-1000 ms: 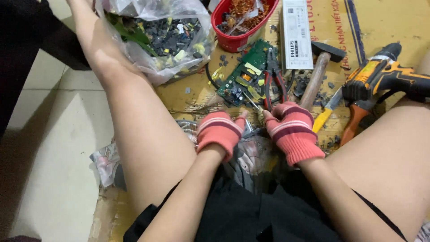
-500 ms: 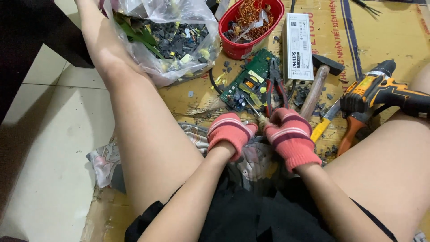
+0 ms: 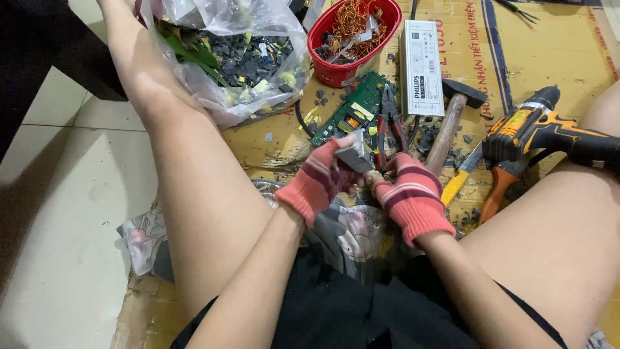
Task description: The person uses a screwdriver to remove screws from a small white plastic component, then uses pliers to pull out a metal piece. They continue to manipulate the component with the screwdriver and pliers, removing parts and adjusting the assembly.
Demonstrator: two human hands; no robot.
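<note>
We sit on flattened cardboard [image 3: 568,45] spread over the floor. Our left hand [image 3: 318,182] has its grip closed on a small grey component [image 3: 354,157], held between both knees just above the lap. Our right hand [image 3: 412,197] touches it from beside, fingers curled. Just beyond lie a green circuit board [image 3: 352,110], pliers [image 3: 391,123] and a hammer [image 3: 449,123].

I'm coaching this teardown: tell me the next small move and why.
Probably drop the grey part into the bag. The left hand pinches it clear of the board, the right hand sits close by, and the bag already holds similar dark pieces.
</note>
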